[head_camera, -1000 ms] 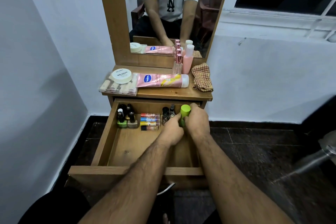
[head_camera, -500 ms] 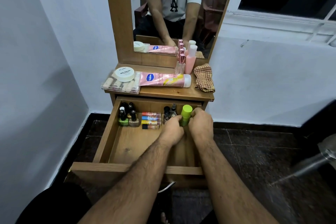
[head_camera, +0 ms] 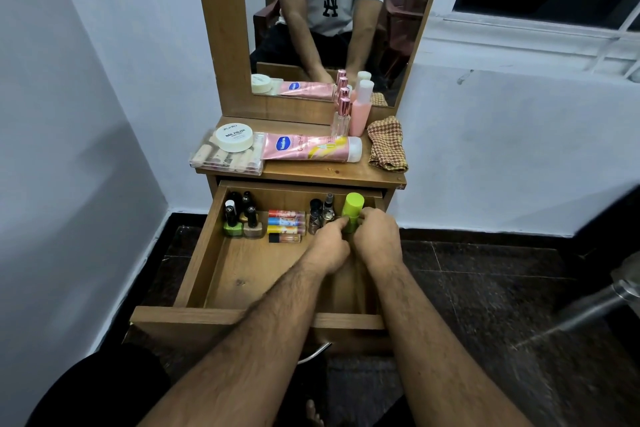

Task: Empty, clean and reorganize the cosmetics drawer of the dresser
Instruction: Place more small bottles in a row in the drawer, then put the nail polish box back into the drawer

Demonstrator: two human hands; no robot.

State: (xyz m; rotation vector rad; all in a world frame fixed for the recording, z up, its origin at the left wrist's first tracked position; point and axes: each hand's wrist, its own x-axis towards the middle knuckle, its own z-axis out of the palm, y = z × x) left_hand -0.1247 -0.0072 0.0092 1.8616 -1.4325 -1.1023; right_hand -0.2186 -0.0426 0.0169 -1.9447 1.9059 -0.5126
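Note:
The wooden drawer (head_camera: 194,253) stands pulled out below the dresser top. At its back right a lime green bottle (head_camera: 352,210) stands upright. My left hand (head_camera: 329,246) and my right hand (head_camera: 375,239) both grip its lower body with curled fingers. Small dark and silver bottles (head_camera: 322,213) stand just left of it. Further left lie three coloured tubes (head_camera: 286,222) and a short dark-capped tube (head_camera: 284,238). Nail polish bottles (head_camera: 240,217) fill the back left corner.
On the dresser top (head_camera: 311,173) lie a clear case of nail polishes (head_camera: 225,159) with a white jar (head_camera: 234,138) on it, a pink lotion tube (head_camera: 311,148), two pink bottles (head_camera: 349,114) and a checked cloth (head_camera: 386,146). A mirror (head_camera: 332,21) rises behind.
Both hands stay on the green bottle at the drawer's back right. The hands and bottle have hardly shifted; only the camera view has moved slightly.

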